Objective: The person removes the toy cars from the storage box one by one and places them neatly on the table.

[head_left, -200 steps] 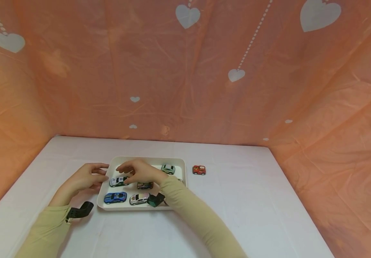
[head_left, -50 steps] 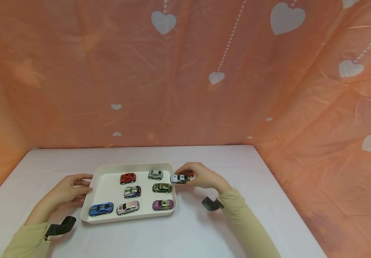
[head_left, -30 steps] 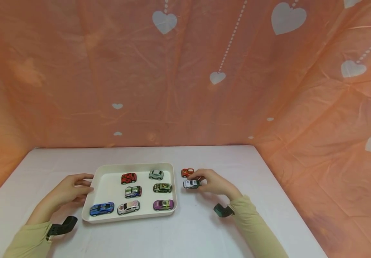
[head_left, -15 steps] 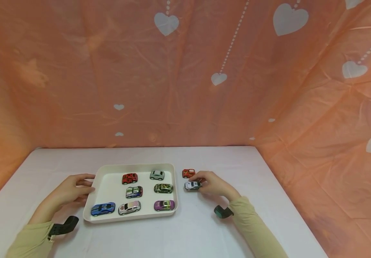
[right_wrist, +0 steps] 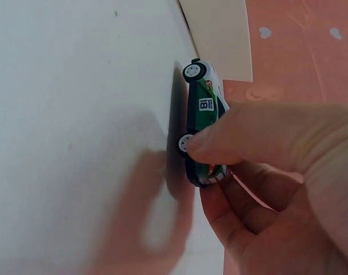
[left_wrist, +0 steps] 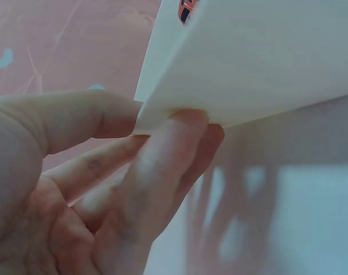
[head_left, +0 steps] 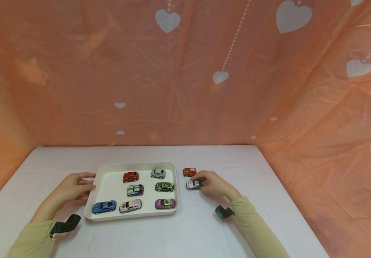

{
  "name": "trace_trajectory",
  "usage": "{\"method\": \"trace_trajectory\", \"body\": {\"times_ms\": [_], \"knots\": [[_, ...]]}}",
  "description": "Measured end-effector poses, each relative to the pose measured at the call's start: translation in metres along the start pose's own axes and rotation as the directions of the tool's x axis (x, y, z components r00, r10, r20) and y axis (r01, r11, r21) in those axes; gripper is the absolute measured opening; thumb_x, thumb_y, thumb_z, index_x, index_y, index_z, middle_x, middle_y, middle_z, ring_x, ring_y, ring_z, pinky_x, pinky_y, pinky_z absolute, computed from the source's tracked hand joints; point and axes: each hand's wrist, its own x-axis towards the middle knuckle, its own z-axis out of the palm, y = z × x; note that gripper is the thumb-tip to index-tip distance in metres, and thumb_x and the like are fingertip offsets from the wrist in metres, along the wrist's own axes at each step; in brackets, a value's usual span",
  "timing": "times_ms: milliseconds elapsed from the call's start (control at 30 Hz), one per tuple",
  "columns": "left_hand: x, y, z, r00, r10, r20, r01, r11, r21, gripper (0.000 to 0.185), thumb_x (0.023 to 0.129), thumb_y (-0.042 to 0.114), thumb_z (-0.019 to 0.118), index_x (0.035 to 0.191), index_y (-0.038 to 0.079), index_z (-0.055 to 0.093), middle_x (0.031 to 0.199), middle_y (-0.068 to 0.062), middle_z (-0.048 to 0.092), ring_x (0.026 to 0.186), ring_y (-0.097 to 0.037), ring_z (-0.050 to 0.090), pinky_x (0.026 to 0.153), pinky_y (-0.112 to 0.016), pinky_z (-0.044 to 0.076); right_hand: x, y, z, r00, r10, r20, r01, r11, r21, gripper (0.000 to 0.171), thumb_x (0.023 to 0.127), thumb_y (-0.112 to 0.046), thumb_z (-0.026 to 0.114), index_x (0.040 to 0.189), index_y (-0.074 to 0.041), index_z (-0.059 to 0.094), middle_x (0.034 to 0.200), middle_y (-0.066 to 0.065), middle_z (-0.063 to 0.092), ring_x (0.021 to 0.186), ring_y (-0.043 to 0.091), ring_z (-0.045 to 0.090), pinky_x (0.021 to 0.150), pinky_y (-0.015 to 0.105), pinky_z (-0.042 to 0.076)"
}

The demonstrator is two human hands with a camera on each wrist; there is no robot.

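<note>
In the head view my right hand (head_left: 213, 184) pinches a small white-and-green toy car (head_left: 193, 185) by its rear part, on the tablecloth right of the white tray (head_left: 130, 216). The right wrist view shows the thumb (right_wrist: 219, 140) on the toy car's side near a wheel, with curled fingers behind. A red toy car (head_left: 189, 172) sits just behind it. My left hand (head_left: 71, 188) holds the tray's left wall; in the left wrist view its fingers (left_wrist: 156, 172) lie against the outer wall and rim.
Several toy cars stand in the tray, among them a blue one (head_left: 104, 206), a purple one (head_left: 165, 204), a camouflage one (head_left: 164, 186) and a red spotted one (head_left: 130, 176). A white cloth covers the table (head_left: 237, 165). An orange curtain (head_left: 185, 89) hangs around its far sides.
My right hand has carried the white-and-green toy car from the tray's left side over the right rim and set it down in front of the red one. The left hand stays on the tray.
</note>
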Motion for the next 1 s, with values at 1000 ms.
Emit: {"method": "trace_trajectory", "body": {"times_ms": [1000], "knots": [[-0.0016, -0.0007, -0.0010, 1.000, -0.023, 0.017, 0.023, 0.998, -0.054, 0.060, 0.091, 0.013, 0.064, 0.137, -0.012, 0.037, 0.106, -0.024, 0.065, 0.077, -0.022, 0.065, 0.061, -0.034, 0.054, 0.0030, -0.0044, 0.0056, 0.998, 0.054, 0.033, -0.055, 0.998, 0.035, 0.049, 0.072, 0.015, 0.059, 0.115, -0.008, 0.067, 0.115, 0.002, 0.063, 0.103, 0.019, 0.052, 0.092, 0.037, 0.043]]}}
